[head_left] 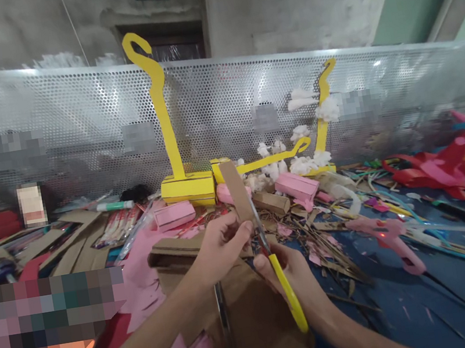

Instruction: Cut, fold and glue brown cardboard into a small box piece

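Note:
Between thumb and fingers, my left hand (pixel 221 243) pinches the lower end of a narrow brown cardboard strip (pixel 235 188), which stands nearly upright. My right hand (pixel 295 273) is closed round a pair of scissors with yellow handles (pixel 287 292). Their blades point up and lie along the strip's right edge; whether they bite into it I cannot tell. Below both hands spreads a large piece of brown cardboard (pixel 255 317), folded at its upper left. Part of the strip's lower end is hidden by my left fingers.
Behind stand yellow card shapes with hooked necks (pixel 166 125) and small pink boxes (pixel 298 186). Brown offcuts (pixel 328 253) litter the blue tabletop (pixel 396 313). A pink glue gun (pixel 391 240) with a lit red light lies right. A perforated metal panel (pixel 214 112) closes the back.

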`<state>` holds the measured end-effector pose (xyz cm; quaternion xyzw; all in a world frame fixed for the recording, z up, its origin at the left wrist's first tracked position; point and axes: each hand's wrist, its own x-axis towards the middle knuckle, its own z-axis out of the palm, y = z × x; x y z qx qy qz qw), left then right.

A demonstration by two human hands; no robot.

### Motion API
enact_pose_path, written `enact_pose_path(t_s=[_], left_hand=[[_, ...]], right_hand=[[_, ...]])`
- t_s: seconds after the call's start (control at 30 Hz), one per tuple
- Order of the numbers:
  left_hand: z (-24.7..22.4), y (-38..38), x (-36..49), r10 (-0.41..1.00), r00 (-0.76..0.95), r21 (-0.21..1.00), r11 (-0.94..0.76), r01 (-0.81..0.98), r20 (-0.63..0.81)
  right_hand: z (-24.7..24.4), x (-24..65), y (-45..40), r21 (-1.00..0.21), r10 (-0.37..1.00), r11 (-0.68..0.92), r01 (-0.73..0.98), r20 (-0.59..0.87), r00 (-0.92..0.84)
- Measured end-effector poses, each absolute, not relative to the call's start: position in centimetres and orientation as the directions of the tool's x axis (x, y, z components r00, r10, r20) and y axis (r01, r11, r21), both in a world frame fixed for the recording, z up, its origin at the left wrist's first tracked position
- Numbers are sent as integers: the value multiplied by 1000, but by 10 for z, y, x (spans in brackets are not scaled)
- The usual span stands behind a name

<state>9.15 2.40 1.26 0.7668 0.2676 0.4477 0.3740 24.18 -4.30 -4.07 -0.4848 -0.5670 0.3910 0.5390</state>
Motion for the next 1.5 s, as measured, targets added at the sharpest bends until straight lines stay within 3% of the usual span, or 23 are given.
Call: enact_pose_path(t_s=[0.27,0.57,0.7,0.97,1.33,1.5], left_hand=[[14,27,90,726,442,788,-612,66,527],[18,29,84,730,435,811,-586,1,527],[18,28,86,746,410,830,-556,-48,524],[6,30,92,760,383,848,-505,-159,525],[23,30,80,753,342,801,-599,1,563],[17,20,90,770,339,828,-558,-54,540]], right_hand=[[-42,242,-42,-949,955,297,110,298,-9],[-25,246,-52,-985,943,155,-75,170,-287],[-30,242,-49,-978,953,125,-165,164,-253],[-34,236,-51,-981,967,87,-175,125,-221],[-41,238,-51,-967,949,110,-231,171,-265],[-24,238,-58,-967,937,60,-248,140,-320]])
